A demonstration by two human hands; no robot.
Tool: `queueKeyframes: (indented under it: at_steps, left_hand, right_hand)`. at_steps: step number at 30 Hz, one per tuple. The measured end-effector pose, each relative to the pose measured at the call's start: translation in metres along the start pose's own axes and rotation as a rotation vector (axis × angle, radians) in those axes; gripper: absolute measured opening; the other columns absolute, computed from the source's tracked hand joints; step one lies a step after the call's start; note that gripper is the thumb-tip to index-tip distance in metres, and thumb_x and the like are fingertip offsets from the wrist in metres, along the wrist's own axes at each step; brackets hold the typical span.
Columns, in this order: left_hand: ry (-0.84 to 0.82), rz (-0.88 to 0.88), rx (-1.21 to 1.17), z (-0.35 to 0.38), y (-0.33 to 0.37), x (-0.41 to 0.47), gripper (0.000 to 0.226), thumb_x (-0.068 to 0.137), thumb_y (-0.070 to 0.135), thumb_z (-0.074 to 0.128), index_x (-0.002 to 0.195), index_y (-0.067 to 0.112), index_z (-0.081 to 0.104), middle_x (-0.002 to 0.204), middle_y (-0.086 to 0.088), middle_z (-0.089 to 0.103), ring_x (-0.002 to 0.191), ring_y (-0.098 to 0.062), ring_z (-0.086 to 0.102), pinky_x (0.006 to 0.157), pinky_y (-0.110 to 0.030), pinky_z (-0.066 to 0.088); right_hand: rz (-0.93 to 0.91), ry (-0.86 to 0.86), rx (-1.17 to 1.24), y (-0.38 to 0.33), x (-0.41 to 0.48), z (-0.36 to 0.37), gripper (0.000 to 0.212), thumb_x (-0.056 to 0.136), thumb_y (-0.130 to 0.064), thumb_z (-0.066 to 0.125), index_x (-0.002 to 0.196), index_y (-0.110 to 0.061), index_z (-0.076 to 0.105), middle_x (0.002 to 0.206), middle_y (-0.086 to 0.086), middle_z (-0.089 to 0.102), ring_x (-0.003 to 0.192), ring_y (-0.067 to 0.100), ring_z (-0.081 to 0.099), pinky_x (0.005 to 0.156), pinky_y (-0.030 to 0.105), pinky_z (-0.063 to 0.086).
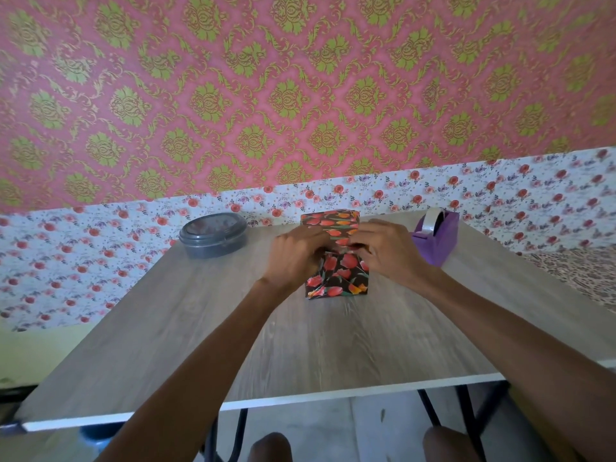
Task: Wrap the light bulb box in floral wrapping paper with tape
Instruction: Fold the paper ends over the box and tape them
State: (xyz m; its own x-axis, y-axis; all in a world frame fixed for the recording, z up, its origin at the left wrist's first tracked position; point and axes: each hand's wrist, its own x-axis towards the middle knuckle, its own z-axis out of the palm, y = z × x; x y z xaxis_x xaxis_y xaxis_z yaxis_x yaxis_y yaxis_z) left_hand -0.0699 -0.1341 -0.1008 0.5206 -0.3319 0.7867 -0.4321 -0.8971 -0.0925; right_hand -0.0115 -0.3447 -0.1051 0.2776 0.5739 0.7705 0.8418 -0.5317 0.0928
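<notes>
The light bulb box (338,278), covered in dark paper with red and orange tulips, lies lengthwise on the wooden table (233,328), its folded near end facing me. My left hand (296,255) rests on the box's left top edge, fingers curled over the paper. My right hand (383,251) lies on the right top edge, its fingertips pressing the paper seam near the middle. A purple tape dispenser (435,236) with a clear roll stands just right of my right hand. Whether a tape strip lies under my fingers is hidden.
A grey lidded oval container (213,235) sits at the table's far left. Floral and pink patterned walls (300,95) stand close behind the table. The table's front edge (300,398) is near my knees, with black metal legs below.
</notes>
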Motion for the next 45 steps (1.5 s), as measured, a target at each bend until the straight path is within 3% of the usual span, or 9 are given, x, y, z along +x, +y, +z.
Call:
queueKeyframes:
  at_steps: [3,8,16,21,27,31,36,40,45]
  left_hand:
    - [0.055,0.118,0.033,0.005,-0.005,-0.009,0.019,0.089,0.025,0.054,0.084,0.019,0.072,0.083,0.005,0.070,0.072,-0.016,0.062,0.053,-0.025,0.051]
    - [0.093,0.293,0.144,0.016,-0.017,-0.019,0.023,0.092,0.035,0.058,0.087,0.016,0.070,0.086,0.000,0.065,0.078,-0.016,0.052,0.055,-0.027,0.047]
    - [0.070,0.489,0.200,0.016,-0.034,-0.022,0.023,0.095,0.020,0.056,0.111,0.017,0.072,0.099,-0.001,0.066,0.086,-0.019,0.047,0.058,-0.031,0.051]
    - [0.041,0.499,0.215,0.019,-0.039,-0.022,0.029,0.103,0.017,0.044,0.115,0.019,0.070,0.104,-0.002,0.066,0.086,-0.022,0.053,0.059,-0.034,0.052]
    - [0.038,0.504,0.205,0.020,-0.038,-0.024,0.023,0.097,0.016,0.058,0.118,0.019,0.068,0.102,-0.003,0.064,0.086,-0.023,0.049,0.057,-0.035,0.050]
    - [0.019,0.517,0.219,0.019,-0.034,-0.026,0.025,0.093,0.011,0.066,0.118,0.015,0.064,0.102,-0.002,0.065,0.085,-0.025,0.056,0.060,-0.036,0.052]
    - [-0.002,0.492,0.229,0.016,-0.029,-0.027,0.013,0.093,0.015,0.065,0.105,0.014,0.072,0.104,-0.001,0.068,0.092,-0.027,0.062,0.064,-0.036,0.055]
    - [0.020,0.469,0.232,0.018,-0.026,-0.031,0.013,0.093,0.016,0.063,0.102,0.013,0.072,0.103,-0.002,0.067,0.094,-0.026,0.060,0.068,-0.036,0.054]
    - [-0.038,0.359,0.157,0.022,-0.025,-0.034,0.015,0.085,0.021,0.072,0.100,0.017,0.074,0.111,-0.001,0.066,0.101,-0.022,0.048,0.075,-0.038,0.052]
  right_hand:
    - [-0.147,0.015,-0.059,0.006,-0.008,0.002,0.029,0.078,-0.004,0.075,0.103,-0.017,0.077,0.093,-0.003,0.071,0.085,0.015,0.061,0.072,0.027,0.055]
    - [-0.313,0.030,-0.145,0.010,-0.014,0.007,0.020,0.082,-0.006,0.075,0.102,-0.010,0.076,0.087,0.001,0.064,0.090,0.015,0.048,0.070,0.024,0.046]
    - [-0.461,0.020,-0.312,0.016,-0.014,0.016,0.016,0.093,-0.004,0.063,0.107,-0.007,0.072,0.092,0.003,0.064,0.087,0.020,0.056,0.080,0.030,0.052]
    - [-0.556,0.010,-0.347,0.022,-0.012,0.009,0.023,0.095,0.001,0.054,0.108,-0.008,0.072,0.090,0.004,0.064,0.087,0.022,0.054,0.078,0.032,0.052]
    - [-0.624,-0.043,-0.353,0.027,-0.006,0.002,0.033,0.101,0.002,0.042,0.111,-0.011,0.070,0.090,0.004,0.061,0.089,0.022,0.050,0.071,0.035,0.055]
    - [-0.670,-0.058,-0.392,0.022,-0.008,0.005,0.027,0.099,0.001,0.047,0.111,-0.005,0.070,0.093,0.005,0.063,0.092,0.023,0.050,0.079,0.034,0.050]
    - [-0.688,-0.039,-0.431,0.016,-0.007,0.009,0.027,0.097,0.001,0.047,0.105,-0.003,0.073,0.093,0.006,0.066,0.094,0.023,0.047,0.081,0.034,0.051]
    - [-0.629,-0.094,-0.471,0.019,-0.015,0.008,0.029,0.098,-0.003,0.047,0.120,-0.002,0.065,0.101,0.007,0.060,0.097,0.025,0.047,0.085,0.037,0.046]
    - [-0.356,-0.150,-0.354,0.010,-0.029,0.009,0.036,0.102,-0.032,0.047,0.126,-0.009,0.062,0.105,0.007,0.058,0.099,0.026,0.053,0.080,0.042,0.046]
